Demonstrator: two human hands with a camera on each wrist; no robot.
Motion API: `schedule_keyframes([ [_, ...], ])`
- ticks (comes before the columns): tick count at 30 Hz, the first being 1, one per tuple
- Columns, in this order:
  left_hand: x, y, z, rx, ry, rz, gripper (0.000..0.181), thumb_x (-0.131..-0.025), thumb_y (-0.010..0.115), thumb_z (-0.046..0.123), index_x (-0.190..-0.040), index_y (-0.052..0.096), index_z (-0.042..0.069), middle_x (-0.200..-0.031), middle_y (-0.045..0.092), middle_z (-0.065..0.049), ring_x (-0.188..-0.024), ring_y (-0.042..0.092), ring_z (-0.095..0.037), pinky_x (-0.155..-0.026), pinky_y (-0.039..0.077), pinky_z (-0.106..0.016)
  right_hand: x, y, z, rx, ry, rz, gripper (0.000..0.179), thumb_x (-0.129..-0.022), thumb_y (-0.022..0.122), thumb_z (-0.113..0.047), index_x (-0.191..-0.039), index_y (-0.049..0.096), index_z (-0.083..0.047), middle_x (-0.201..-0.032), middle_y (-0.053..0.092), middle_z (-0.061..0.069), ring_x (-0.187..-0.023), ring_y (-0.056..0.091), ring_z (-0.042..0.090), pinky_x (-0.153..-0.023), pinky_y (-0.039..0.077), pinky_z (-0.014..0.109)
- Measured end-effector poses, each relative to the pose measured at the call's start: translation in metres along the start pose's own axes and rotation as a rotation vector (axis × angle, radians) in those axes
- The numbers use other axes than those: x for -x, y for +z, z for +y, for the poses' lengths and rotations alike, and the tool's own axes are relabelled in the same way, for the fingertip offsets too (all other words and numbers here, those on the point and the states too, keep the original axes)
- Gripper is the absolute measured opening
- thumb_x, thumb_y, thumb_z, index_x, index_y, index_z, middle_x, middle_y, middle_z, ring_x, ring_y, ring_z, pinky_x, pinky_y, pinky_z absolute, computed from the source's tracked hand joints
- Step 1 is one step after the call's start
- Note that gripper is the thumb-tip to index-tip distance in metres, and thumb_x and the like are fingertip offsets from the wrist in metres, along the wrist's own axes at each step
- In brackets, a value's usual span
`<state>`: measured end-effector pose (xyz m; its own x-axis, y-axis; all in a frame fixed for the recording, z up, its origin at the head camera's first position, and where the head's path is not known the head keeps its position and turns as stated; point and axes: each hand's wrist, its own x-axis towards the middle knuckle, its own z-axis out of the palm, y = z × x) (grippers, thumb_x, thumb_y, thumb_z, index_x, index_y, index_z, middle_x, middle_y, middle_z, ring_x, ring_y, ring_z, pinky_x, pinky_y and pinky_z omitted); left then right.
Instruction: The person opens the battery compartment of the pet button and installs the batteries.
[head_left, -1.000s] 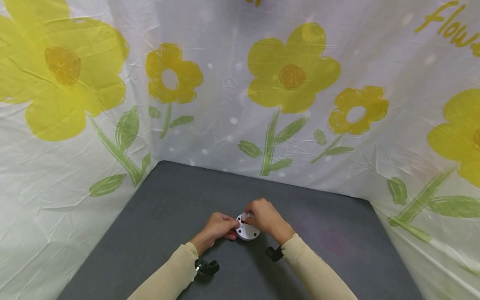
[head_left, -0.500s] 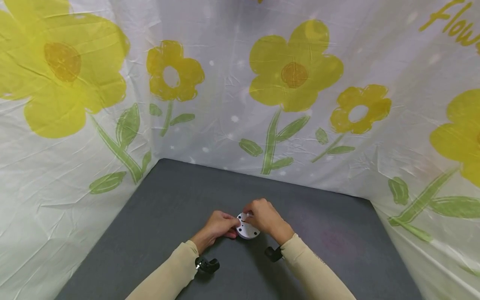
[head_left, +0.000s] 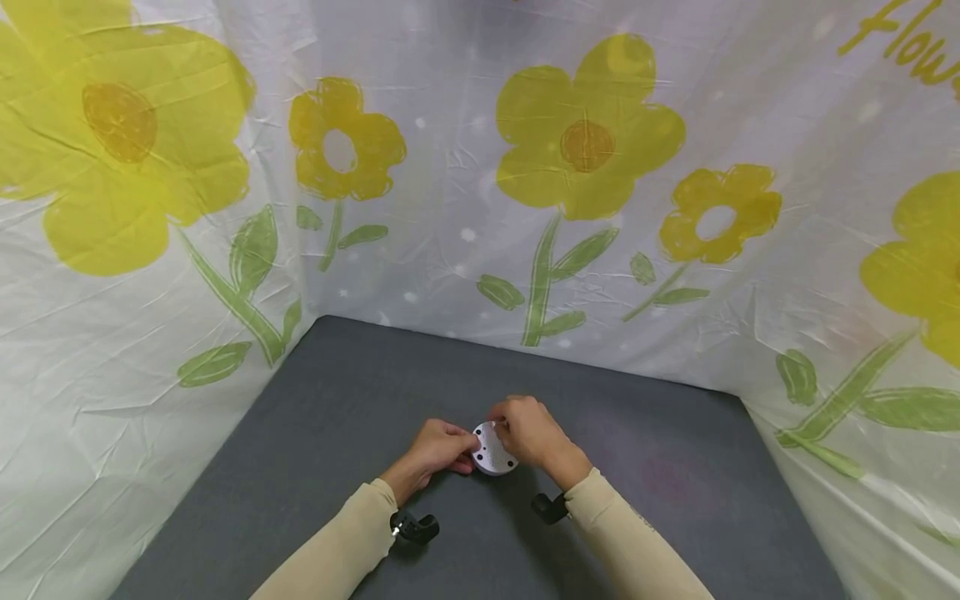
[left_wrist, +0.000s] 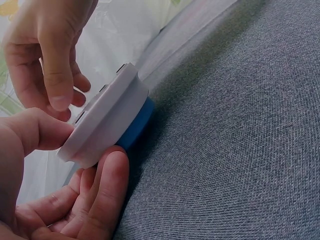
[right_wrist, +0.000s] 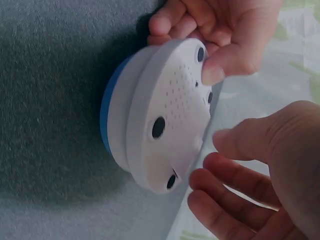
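Observation:
A round white device (head_left: 495,457) with a blue underside (left_wrist: 137,122) stands tilted just over the table in the head view. Its white face has a patch of small holes (right_wrist: 175,92) and several dark round feet (right_wrist: 158,128). My left hand (head_left: 437,448) pinches the rim, thumb on the white face and fingers underneath. Beside the face is my right hand (head_left: 531,432), fingers loosely bent. In the right wrist view that right hand (right_wrist: 280,175) appears slightly apart from the device and holds nothing. A thin dark seam shows near one foot.
Dark grey cloth covers the table (head_left: 390,375). White curtains (head_left: 442,208) printed with yellow flowers rise along its back and sides. Black wrist cameras (head_left: 415,532) sit under both sleeves.
A second ago an opening with orange and dark parts showed in the device's face under the right fingers. Now white covers that spot. The left hand keeps its hold.

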<state>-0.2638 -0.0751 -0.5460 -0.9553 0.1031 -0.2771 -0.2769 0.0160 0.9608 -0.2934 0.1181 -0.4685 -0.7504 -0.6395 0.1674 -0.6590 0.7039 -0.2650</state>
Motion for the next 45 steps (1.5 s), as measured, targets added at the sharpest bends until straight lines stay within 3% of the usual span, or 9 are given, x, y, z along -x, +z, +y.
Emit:
schedule_keyframes([
  [7, -0.001, -0.001, -0.001, 0.014, 0.007, -0.008, 0.021, -0.087, 0.075, 0.007, -0.102, 0.078, -0.009, -0.083, 0.077, -0.01, -0.066, 0.073, -0.013, -0.06, 0.066, -0.026, 0.002, -0.009, 0.008, -0.001, 0.088, 0.056, 0.015, -0.098, 0.073, -0.003, -0.108, 0.084, -0.005, -0.105, 0.081, 0.01, -0.096, 0.078, 0.027, -0.08, 0.068, 0.045],
  [17, 0.0, 0.0, 0.001, 0.027, 0.003, -0.01, 0.021, -0.086, 0.075, 0.006, -0.102, 0.077, -0.009, -0.082, 0.076, -0.009, -0.065, 0.072, -0.013, -0.06, 0.066, -0.025, 0.001, -0.002, 0.013, -0.05, 0.258, -0.034, 0.011, -0.101, 0.075, -0.016, -0.104, 0.084, -0.009, -0.089, 0.078, 0.003, -0.077, 0.069, 0.016, -0.066, 0.06, 0.035],
  [27, 0.001, 0.0, 0.0, 0.015, 0.005, -0.009, 0.022, -0.086, 0.075, 0.005, -0.102, 0.077, -0.009, -0.082, 0.076, -0.009, -0.065, 0.072, -0.013, -0.059, 0.066, -0.025, 0.002, 0.012, 0.013, -0.058, 0.317, -0.025, 0.016, -0.099, 0.079, -0.023, -0.101, 0.085, -0.008, -0.091, 0.08, 0.004, -0.077, 0.072, 0.017, -0.063, 0.062, 0.033],
  [45, 0.001, 0.0, 0.001, -0.008, 0.007, -0.01, 0.02, -0.088, 0.076, 0.007, -0.102, 0.078, -0.007, -0.084, 0.077, -0.009, -0.068, 0.073, -0.013, -0.061, 0.067, -0.026, 0.01, 0.006, 0.016, -0.084, 0.328, 0.023, 0.015, -0.1, 0.078, -0.023, -0.099, 0.086, -0.011, -0.092, 0.082, 0.004, -0.081, 0.074, 0.019, -0.067, 0.062, 0.037],
])
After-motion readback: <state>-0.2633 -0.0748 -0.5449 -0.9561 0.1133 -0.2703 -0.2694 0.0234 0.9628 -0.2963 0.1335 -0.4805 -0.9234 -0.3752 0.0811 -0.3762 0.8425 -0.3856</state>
